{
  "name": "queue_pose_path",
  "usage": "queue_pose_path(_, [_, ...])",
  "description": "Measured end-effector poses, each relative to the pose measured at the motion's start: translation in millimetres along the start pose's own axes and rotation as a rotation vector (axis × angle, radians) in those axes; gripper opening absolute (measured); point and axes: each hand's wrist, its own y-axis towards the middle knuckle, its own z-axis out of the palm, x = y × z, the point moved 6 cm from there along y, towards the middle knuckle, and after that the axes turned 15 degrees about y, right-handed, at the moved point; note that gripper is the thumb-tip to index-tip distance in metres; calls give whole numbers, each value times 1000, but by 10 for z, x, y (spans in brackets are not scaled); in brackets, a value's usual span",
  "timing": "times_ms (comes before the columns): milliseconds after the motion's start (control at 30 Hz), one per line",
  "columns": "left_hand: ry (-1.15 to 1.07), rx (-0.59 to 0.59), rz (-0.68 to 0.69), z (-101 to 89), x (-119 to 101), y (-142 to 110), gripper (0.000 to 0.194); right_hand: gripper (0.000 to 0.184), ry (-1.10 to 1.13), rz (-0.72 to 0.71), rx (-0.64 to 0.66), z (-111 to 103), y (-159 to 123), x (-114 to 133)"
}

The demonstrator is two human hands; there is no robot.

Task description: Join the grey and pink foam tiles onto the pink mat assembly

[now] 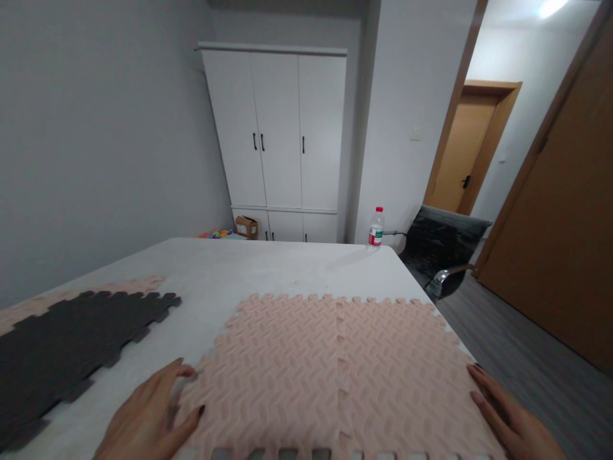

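Note:
Two pink foam floor tiles lie side by side on the white table, a left tile point(272, 370) and a right tile point(407, 364). Their toothed edges meet along a seam down the middle. My left hand point(143, 412) rests at the left tile's outer edge, thumb on the foam and fingers apart. On the far side, my right hand point(514, 418) touches the right tile's outer edge with fingers stretched out; part of it is cut off by the frame. Dark patches show in some notches along the near edge.
A dark grey foam tile point(90, 332) lies at the left of the table point(215, 262), over another pink tile point(138, 284). A water bottle point(376, 230) stands at the far right corner. A black chair point(440, 246) is beside the table, and a white cupboard point(278, 128) stands behind.

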Motion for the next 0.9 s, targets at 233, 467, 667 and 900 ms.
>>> queue_pose_path(233, [-8, -228, 485, -284, -1667, -2, 50, 59, -196, -178, -97, -47, 357, 409])
queue_pose_path(467, [40, -301, 464, -146, -2632, -173, 52, 59, -89, -537, 293, 1232, 973, 2305])
queue_pose_path(667, [18, -256, 378, 90, -2693, -233, 57, 74, -235, -403, 467, 2080, 1020, 2432])
queue_pose_path(900, [-125, -228, 355, 133, -2751, -241, 65, 74, -266, -368, 432, 2112, 903, 2433])
